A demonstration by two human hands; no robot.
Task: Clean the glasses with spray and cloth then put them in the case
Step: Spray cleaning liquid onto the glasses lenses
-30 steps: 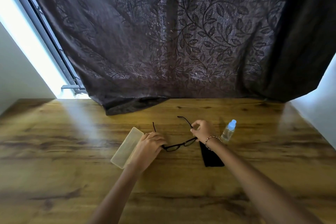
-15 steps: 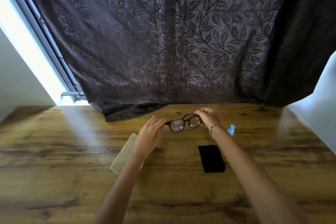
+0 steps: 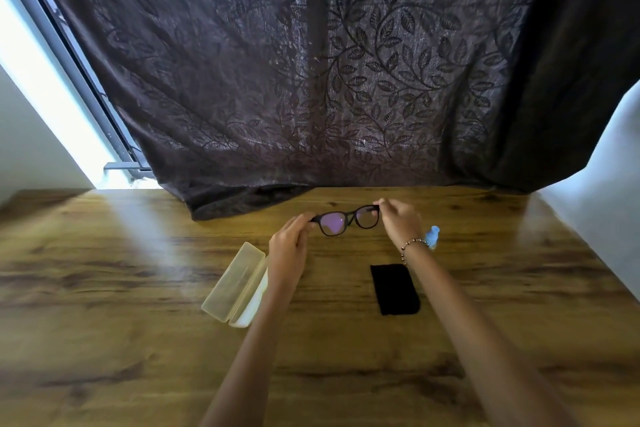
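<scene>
The pale translucent glasses case (image 3: 235,284) is lying on the wooden table (image 3: 104,288) just below and to the left of the left-hand grip, partly tucked under that wrist. Its lid looks shut, and whether anything is inside cannot be told. The small spray bottle (image 3: 433,236) with its light blue cap is standing just right of the right-hand grip, mostly hidden behind the wrist, so its contents cannot be seen.

The left hand (image 3: 289,253) is pinching the left end of the black-framed glasses (image 3: 346,222) between thumb and fingers, and the right hand (image 3: 398,222) is pinching the right end the same way. Both grips are closed on the frame, holding the glasses raised above the table, lenses facing the camera and showing a purple sheen. Both forearms are reaching forward from the bottom edge, converging toward the glasses. A beaded bracelet (image 3: 410,246) is sitting on the right wrist.

The black cloth (image 3: 394,288) is lying flat on the table below the right-hand grip, apart from both hands. A dark leaf-patterned curtain (image 3: 311,62) is hanging beyond the grips.
</scene>
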